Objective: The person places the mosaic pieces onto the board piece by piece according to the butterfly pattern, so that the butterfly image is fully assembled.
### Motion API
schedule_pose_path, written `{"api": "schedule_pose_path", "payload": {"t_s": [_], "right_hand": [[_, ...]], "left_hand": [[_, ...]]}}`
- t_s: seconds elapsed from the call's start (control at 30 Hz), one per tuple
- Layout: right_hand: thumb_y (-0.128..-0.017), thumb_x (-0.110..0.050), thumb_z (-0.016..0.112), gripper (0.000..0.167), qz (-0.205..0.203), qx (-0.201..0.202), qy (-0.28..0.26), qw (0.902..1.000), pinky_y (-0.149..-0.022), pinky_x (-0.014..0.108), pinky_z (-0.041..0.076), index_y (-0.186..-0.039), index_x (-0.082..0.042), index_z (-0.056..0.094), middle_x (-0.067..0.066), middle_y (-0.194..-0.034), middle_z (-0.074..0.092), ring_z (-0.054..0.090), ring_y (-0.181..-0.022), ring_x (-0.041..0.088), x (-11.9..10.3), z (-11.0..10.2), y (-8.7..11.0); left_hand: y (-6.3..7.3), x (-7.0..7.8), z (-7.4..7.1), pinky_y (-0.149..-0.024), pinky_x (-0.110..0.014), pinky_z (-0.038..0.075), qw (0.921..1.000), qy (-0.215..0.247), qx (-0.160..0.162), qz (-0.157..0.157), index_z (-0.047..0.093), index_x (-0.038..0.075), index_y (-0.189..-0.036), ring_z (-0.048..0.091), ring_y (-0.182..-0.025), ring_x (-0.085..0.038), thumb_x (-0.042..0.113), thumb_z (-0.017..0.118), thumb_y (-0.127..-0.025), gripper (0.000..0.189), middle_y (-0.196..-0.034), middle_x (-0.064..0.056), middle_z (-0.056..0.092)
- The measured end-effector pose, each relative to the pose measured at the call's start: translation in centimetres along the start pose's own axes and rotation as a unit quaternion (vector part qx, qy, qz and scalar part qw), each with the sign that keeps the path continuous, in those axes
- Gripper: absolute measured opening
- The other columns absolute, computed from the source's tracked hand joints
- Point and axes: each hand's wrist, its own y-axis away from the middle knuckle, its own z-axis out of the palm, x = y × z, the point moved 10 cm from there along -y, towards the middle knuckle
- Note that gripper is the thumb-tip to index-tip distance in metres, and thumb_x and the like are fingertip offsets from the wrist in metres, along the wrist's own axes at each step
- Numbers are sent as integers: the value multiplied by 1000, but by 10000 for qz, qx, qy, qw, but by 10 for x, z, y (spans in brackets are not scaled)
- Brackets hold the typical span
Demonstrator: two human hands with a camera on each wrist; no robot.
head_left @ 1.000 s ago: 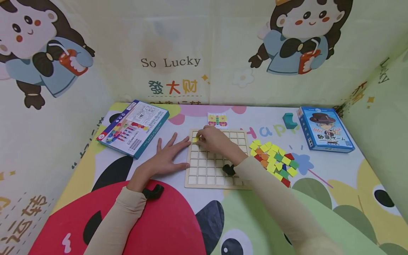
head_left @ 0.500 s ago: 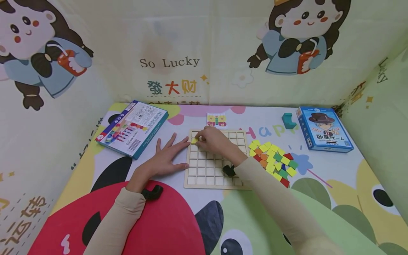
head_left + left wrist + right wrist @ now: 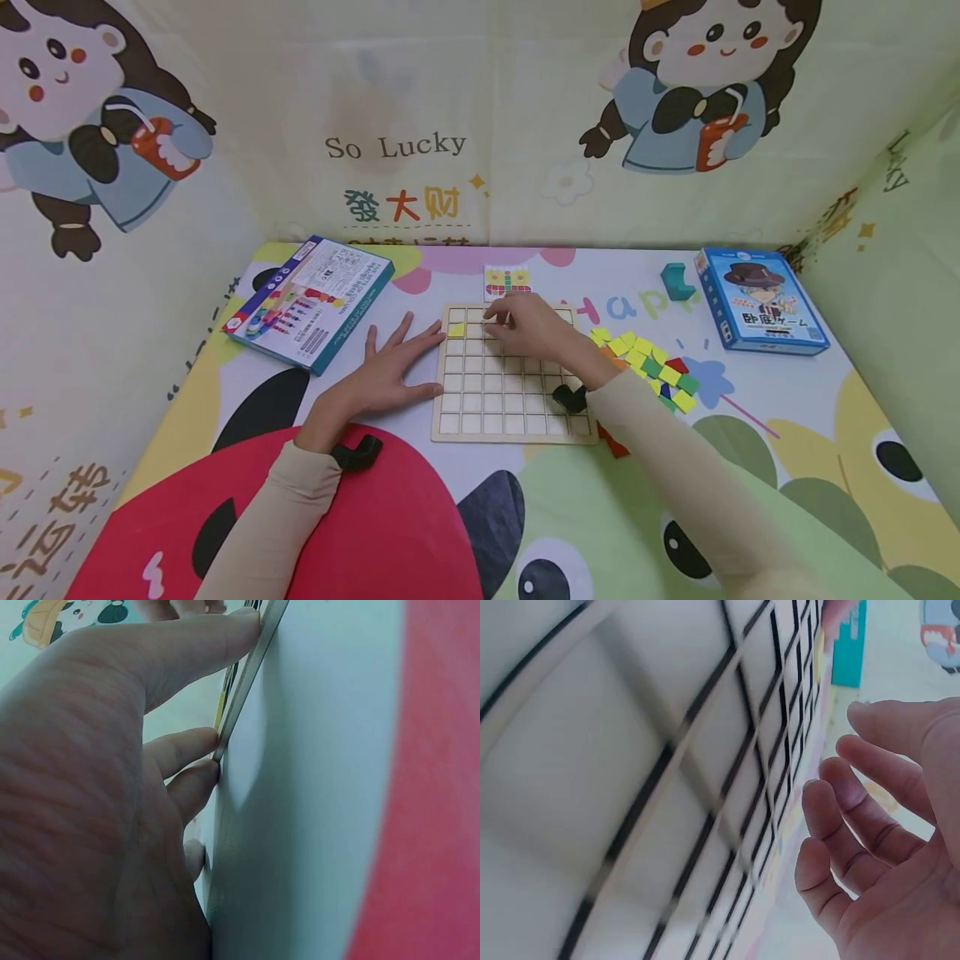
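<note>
A light wooden grid board (image 3: pixel 472 427) lies flat on the table. One yellow square tile (image 3: pixel 456 330) sits in a cell near its upper left corner. My left hand (image 3: pixel 390 373) is spread beside the board, its thumb and fingertips touching the left edge; the left wrist view shows this thumb (image 3: pixel 202 656) against the board's edge (image 3: pixel 244 697). My right hand (image 3: pixel 534 329) hovers over the upper part of the board, fingers loosely bent. In the right wrist view nothing is between the fingers of that hand (image 3: pixel 892 847).
Several loose tiles (image 3: pixel 669 375), mostly yellow, lie right of the board, partly hidden by my right arm. Behind the board is a butterfly pattern card (image 3: pixel 507 278). Boxes stand at the left (image 3: pixel 311 304) and right (image 3: pixel 761 300), with a teal piece (image 3: pixel 677 282) near the right one.
My right hand has let go of the yellow tile, which stays in its cell, and has moved right and up off it. The left hand keeps its place.
</note>
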Motion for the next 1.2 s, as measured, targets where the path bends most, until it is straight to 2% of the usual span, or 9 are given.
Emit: {"api": "schedule_pose_path", "payload": {"t_s": [0.2,0.33,0.53,0.77,1.2], "right_hand": [[-101,-21,72,25,381,251,110,9989,-80,34,56,-120,-5,77,9,-102,72,64,-89,22,39,-31,39],[-100,-17,73,24,684,333,436,9962,-75,30,54,-120,-4,77,11,-101,72,63,-88,23,71,-51,67],[-95,-10,74,27,893,89,742,9932,-72,26,54,-121,-8,79,9,-101,70,61,-88,20,104,-66,98],[-96,-8,73,29,686,-257,760,9944,-72,26,54,-124,-13,78,7,-101,68,57,-89,18,115,-62,105],[-93,-5,77,35,536,-673,850,9927,-70,23,55,-126,-17,79,6,-99,64,57,-95,18,113,-56,97]], "left_hand": [[-1,0,0,-124,-76,-19,10000,-22,39,-8,32,33,-168,-8,-169,-33,65,70,-90,93,-180,8,19],[-2,0,1,-124,-76,-19,10000,-44,46,-12,32,33,-168,-8,-169,-32,65,70,-90,92,-179,9,19],[-1,0,0,-124,-76,-19,10000,-66,57,-12,31,33,-168,-7,-169,-33,65,69,-90,93,-180,7,19],[2,2,-3,-124,-76,-19,10000,16,61,-1,32,33,-168,-7,-169,-33,63,70,-90,92,-180,7,20],[0,2,-1,-124,-76,-19,10000,52,45,-49,33,32,-168,-7,-169,-33,63,70,-91,90,-179,6,21]]}}
